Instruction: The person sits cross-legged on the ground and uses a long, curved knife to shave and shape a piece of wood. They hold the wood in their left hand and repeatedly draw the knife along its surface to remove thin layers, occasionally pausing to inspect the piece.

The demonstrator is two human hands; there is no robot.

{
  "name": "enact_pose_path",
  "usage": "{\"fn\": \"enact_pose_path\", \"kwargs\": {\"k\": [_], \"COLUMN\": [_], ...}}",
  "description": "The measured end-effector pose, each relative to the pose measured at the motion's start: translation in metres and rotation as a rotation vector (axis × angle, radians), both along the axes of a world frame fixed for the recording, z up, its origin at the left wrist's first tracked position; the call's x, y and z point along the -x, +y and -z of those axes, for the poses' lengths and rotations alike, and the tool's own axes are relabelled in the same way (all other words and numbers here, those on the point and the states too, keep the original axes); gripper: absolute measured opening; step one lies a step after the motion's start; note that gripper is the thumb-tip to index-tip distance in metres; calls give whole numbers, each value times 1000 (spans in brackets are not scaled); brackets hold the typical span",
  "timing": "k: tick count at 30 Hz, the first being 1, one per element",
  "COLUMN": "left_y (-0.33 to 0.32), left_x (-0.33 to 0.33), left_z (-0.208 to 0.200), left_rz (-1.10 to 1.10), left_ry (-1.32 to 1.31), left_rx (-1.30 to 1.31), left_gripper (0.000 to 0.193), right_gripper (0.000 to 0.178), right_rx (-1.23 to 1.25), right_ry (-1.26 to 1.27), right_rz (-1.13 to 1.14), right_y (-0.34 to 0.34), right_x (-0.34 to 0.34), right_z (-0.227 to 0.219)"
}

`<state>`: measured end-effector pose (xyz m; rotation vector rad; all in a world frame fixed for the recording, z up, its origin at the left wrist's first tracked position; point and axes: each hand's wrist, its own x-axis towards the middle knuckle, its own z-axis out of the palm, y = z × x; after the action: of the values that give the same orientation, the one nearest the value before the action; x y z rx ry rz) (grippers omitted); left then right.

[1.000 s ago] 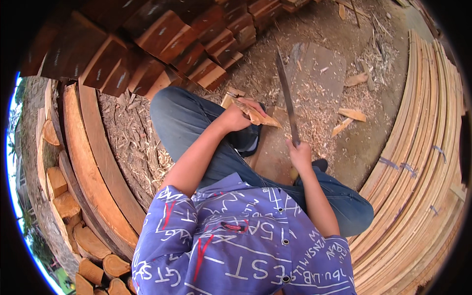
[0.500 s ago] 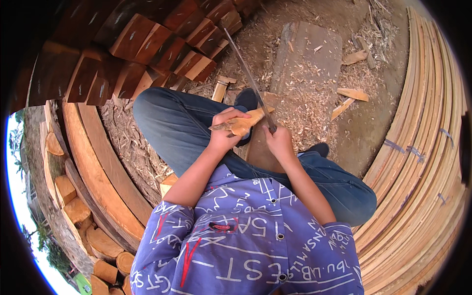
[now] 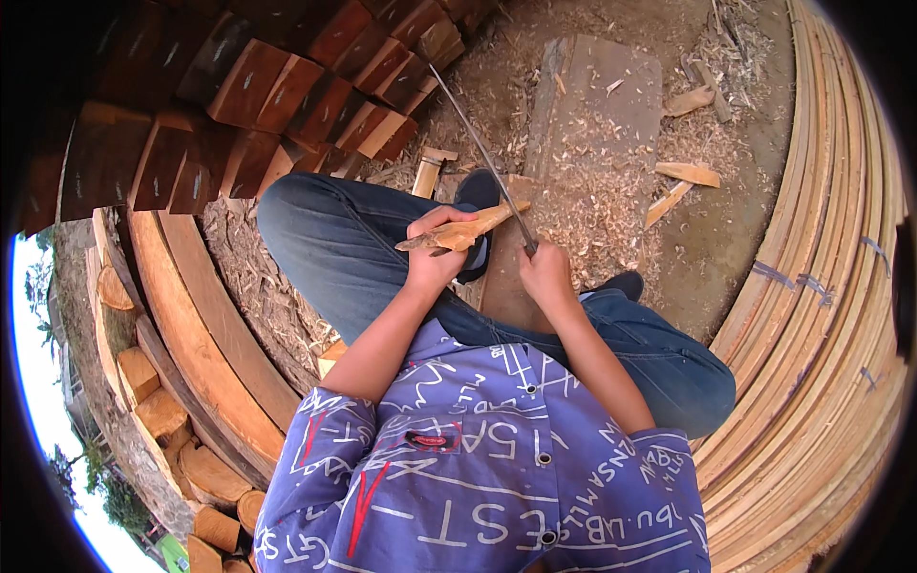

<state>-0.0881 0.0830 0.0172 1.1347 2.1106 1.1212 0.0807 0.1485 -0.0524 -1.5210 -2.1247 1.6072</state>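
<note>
In my left hand (image 3: 435, 250) is a carved piece of pale wood (image 3: 458, 232), held over my bent left leg. It is wide and rough at its left end and narrows to a tip on the right. My right hand (image 3: 547, 275) grips the dark handle of a long machete (image 3: 475, 137). Its thin blade, seen nearly edge-on, slants up and to the left, away from me. Near the handle, the blade crosses close by the wood's narrow tip; whether they touch I cannot tell. Fingers of my left hand are partly hidden by the wood.
Stacked reddish-brown timber blocks (image 3: 253, 86) rise at the far left. A wide board (image 3: 597, 124) strewn with shavings lies ahead, with wood offcuts (image 3: 688, 175) beside it. Long bundled wooden strips (image 3: 764, 325) run along the right. Cut logs (image 3: 158, 413) and slabs (image 3: 205, 315) are at the left.
The wood piece has rolled slightly in my left hand, showing a different face, and its tip is tilted up a little. The machete has shifted only slightly, still in my right hand.
</note>
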Motion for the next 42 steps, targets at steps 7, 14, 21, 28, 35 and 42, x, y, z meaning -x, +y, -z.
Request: {"fn": "enact_pose_path", "kwargs": {"k": [7,14,21,28,35,42], "left_y": [-1,-5,-4,-7,-11,-2], "left_x": [-1,-4,-6,-15,-11,-6], "left_z": [-1,7,3,4,12,-9], "left_rz": [13,-10,-59,53,10,324], "left_ry": [5,-29,-90,12,-71,68], "left_rx": [18,-56,-2,-9,-21,199], "left_gripper": [13,14,16,17,16,25], "right_gripper": [27,26,21,31,32,32], "right_rx": [-85,-94,-186,-32,-40,-4], "right_ry": [31,15,113,2,78,0], "right_rz": [57,-9,46,89,95,90], "right_y": [-4,-3,-10,-1,-1,3], "right_x": [9,3,11,5,11,6], "right_z": [-6,14,7,31,22,42]}}
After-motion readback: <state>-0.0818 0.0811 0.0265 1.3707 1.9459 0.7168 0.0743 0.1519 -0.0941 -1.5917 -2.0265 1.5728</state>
